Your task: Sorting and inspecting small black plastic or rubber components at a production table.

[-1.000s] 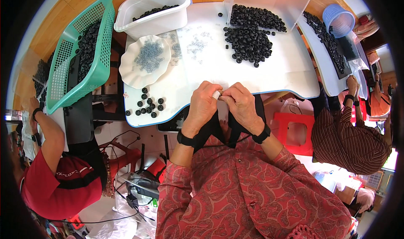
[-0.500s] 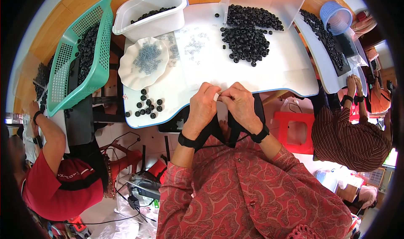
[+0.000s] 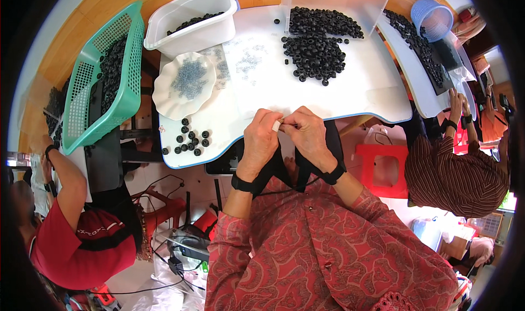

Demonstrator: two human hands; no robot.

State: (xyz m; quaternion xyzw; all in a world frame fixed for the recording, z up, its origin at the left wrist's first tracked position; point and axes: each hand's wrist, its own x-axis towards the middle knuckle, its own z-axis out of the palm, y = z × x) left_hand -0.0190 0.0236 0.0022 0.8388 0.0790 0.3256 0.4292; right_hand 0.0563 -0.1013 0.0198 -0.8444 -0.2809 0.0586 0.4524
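Observation:
My left hand [image 3: 261, 140] and my right hand [image 3: 306, 133] are pressed together at the near edge of the white table [image 3: 361, 92]. Their fingertips pinch a small part between them; the part itself is hidden by the fingers, and a white wrap shows on one left finger. A big pile of black rings [image 3: 317, 37] lies on the table beyond my hands. A smaller group of black rings [image 3: 188, 138] sits to the left, near the table's front corner. A white scalloped plate [image 3: 164, 100] holds small grey parts.
A white tub [image 3: 188, 35] with black rings stands at the back left, beside a green basket [image 3: 128, 97] of black parts. A person in red sits at the left, a person in a striped shirt at the right beside a red stool [image 3: 383, 169].
My hands stay pinched together at the table edge with only slight finger movement. The view has shifted a little.

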